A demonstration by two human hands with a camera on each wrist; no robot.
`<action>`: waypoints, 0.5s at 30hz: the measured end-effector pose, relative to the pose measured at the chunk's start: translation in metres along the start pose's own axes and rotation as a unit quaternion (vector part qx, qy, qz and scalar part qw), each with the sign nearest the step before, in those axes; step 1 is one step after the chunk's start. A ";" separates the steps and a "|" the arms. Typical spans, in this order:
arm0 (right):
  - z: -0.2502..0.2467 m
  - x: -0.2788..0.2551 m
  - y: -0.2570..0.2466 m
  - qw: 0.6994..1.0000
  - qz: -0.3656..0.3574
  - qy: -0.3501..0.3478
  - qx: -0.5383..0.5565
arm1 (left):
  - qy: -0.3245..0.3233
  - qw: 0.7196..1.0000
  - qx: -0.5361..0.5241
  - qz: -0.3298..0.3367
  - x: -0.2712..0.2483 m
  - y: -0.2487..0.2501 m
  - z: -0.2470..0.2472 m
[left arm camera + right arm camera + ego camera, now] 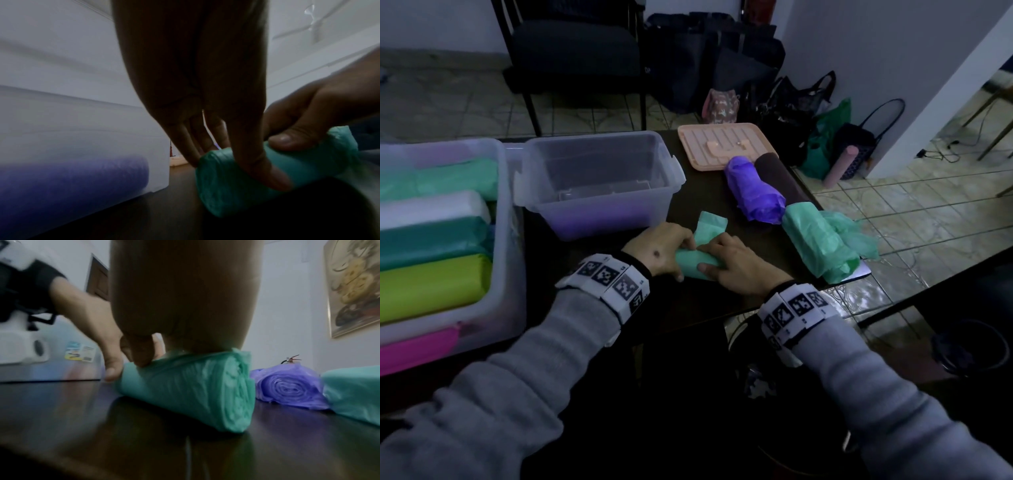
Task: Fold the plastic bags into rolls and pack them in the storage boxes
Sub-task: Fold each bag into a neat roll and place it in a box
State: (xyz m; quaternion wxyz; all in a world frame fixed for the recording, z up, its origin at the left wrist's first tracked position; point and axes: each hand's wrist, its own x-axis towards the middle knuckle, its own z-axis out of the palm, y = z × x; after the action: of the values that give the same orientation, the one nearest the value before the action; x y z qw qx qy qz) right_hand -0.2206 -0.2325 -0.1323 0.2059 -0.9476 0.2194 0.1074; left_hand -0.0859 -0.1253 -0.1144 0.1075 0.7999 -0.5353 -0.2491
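Both hands, left hand [658,251] and right hand [734,263], curl around a crinkly green roll [697,265] on the dark glossy table [592,270], beside a clear plastic box [599,185]. Left wrist: thumb [265,168] clamps the tube. Right wrist: its spiral end [236,394] shows, near a purple roll [287,387].

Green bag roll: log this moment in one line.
green bag roll on table | left hand and right hand gripping it | tail unrolled | not boxed
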 end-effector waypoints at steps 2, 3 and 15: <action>-0.004 0.003 -0.001 1.000 0.004 -0.022 0.010 | -0.008 1.000 -0.008 0.000 0.001 0.000 -0.003; -0.005 0.003 -0.001 0.999 0.002 -0.027 0.017 | -0.020 1.000 -0.011 0.001 0.002 0.000 -0.006; 0.033 -0.023 -0.013 0.976 -0.100 0.194 -0.006 | -0.151 0.986 -0.054 -0.034 0.004 -0.013 -0.017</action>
State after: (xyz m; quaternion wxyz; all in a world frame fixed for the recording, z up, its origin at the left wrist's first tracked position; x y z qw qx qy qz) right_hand -0.2390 -0.1988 -0.1508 0.1631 -0.9689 0.1584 -0.0978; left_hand -0.0656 -0.1250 -0.1061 0.0597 0.7641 -0.5033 -0.3991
